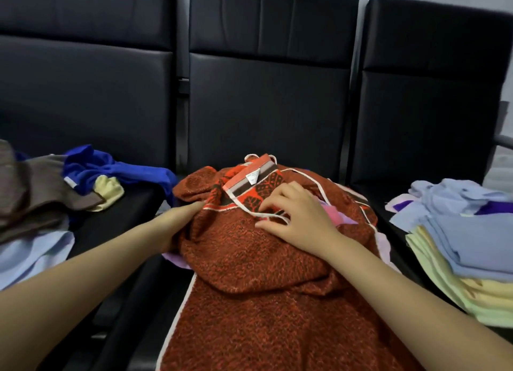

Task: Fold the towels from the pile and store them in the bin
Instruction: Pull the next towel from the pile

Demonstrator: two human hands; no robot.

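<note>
head: both hands on rust towel (249, 273).

Rumpled orange-red towel (249, 273) draped over middle black seat.

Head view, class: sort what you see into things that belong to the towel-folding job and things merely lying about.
Belonging:
- orange patterned towel
- left hand
- right hand
- unfolded pile
- folded stack

Lying about:
- black seats
- white care label
</note>
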